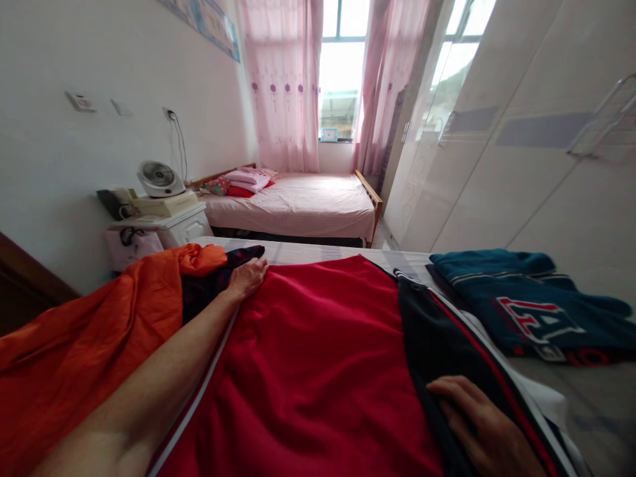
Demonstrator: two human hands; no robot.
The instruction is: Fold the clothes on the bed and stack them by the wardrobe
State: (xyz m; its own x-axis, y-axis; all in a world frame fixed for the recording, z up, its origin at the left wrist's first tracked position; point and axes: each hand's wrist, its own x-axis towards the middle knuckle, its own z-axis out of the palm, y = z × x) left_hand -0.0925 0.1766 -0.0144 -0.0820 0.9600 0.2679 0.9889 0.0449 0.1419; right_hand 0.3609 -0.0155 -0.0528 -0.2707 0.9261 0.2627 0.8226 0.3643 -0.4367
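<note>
A red jacket (322,338) with black sleeve parts and white and red stripes lies spread in front of me. At its far left corner, my left hand (248,275) has its fingers closed on the fabric edge. My right hand (481,417) is at the near right, its bent fingers closed on the edge of the black sleeve (437,331), which lies along the jacket's right side. The fingertips of both hands are partly hidden. Beside my left forearm lies an orange garment (129,305), with a dark patterned cloth (203,291) next to it.
A folded teal garment with letters (477,271) lies at the right, with white cloth (536,394) near it. The jacket rests on a striped bed sheet (308,252). Beyond stand a pink-covered bed (308,205), a cabinet (183,225) with a fan (159,177), and white wardrobes (477,179).
</note>
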